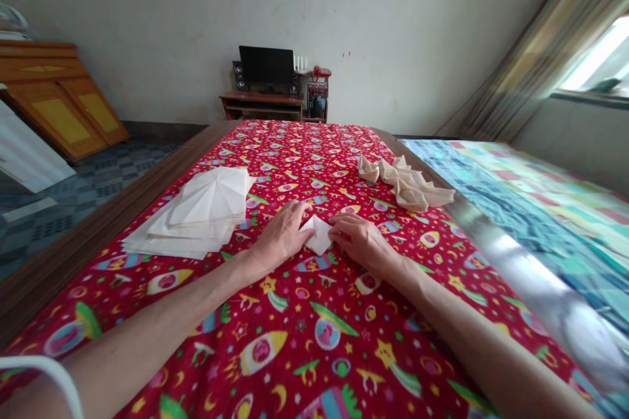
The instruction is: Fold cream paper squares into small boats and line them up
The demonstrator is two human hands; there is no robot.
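Between my two hands lies a small white folded piece of paper, diamond-shaped with a crease down its middle, on the red patterned cloth. My left hand pinches its left corner, thumb on top. At the right corner, my right hand grips the paper with curled fingers. Left of my left hand sits a stack of creased white paper sheets, its top sheet showing fold lines that fan out. Several folded cream paper pieces with pointed tips stand grouped at the far right of the cloth.
The cloth covers a long table with a dark wooden edge. Beyond it stand a monitor on a small desk and a red telephone. A bed with a checked cover borders the right side; a wooden cabinet stands left.
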